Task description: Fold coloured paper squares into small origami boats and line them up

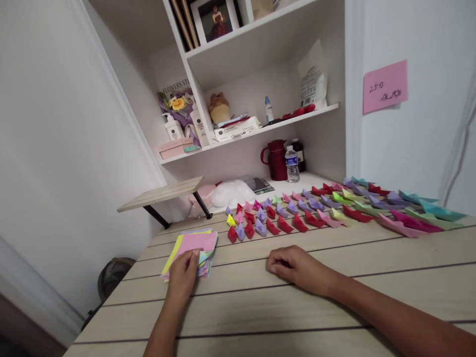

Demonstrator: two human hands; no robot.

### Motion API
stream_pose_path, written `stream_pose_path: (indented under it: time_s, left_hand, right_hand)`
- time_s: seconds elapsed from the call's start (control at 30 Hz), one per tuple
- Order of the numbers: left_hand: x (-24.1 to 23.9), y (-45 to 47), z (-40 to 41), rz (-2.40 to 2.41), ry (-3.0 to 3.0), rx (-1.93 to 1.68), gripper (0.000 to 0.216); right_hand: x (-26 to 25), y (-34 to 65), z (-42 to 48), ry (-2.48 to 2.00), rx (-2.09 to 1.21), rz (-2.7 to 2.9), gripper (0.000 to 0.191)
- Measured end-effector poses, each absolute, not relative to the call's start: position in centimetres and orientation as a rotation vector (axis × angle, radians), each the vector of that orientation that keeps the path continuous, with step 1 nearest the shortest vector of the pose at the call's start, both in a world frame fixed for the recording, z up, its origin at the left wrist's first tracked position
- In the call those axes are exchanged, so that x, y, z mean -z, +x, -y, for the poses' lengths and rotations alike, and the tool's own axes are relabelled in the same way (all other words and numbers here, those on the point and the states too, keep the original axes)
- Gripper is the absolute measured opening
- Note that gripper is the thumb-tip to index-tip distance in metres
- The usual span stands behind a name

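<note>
A stack of coloured paper sheets (195,242) lies on the left of the table, pink on top with yellow and blue edges showing. My left hand (184,272) is at the stack's front edge, thumb and fingers pinched on the near corner of the top paper, where a light blue sheet shows. My right hand (293,265) rests on the wooden table (238,302), fingers curled closed with nothing visible in them. Beyond it stand several rows of folded paper boats (285,224) in red, purple, pink, green and blue, with larger boats (397,225) toward the right.
A small raised wooden shelf (163,193) stands at the table's back left. Behind are a dark red jug (277,159), a water bottle (292,164) and a white plastic bag (232,193). White shelving (260,126) rises above. A pink note (385,87) sticks to the wall.
</note>
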State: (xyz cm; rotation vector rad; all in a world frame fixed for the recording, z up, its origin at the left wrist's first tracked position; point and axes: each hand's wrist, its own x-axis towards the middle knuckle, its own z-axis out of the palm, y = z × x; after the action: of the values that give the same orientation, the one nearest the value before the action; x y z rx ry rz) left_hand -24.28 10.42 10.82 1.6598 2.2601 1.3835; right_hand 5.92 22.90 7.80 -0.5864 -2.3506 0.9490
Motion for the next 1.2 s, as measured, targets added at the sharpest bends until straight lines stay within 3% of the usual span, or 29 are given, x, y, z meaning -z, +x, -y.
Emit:
stream_pose_path:
  time_s: [0.37,0.87,1.03,1.2]
  left_hand:
    - [-11.0,-23.7,-10.5,-2.131,1.711,-1.362,0.026]
    - [-11.8,-23.2,-10.8,-2.251,1.754,-1.537,0.045]
    - [-12.3,-23.8,-11.2,-2.296,1.686,-1.7,0.062]
    - [-12.6,-23.6,-10.5,-2.443,1.535,-1.782,0.051]
  right_hand:
    - [-7.5,6.0,-23.2,-0.563,-0.989,2.353,0.018]
    - [-8.1,6.0,-22.9,-0.593,-1.015,2.31,0.015]
    - [-7.9,6.0,-23.3,-0.664,-0.99,2.305,0.015]
    - [-7.6,6.0,-23.5,-0.649,-1.005,2.295,0.014]
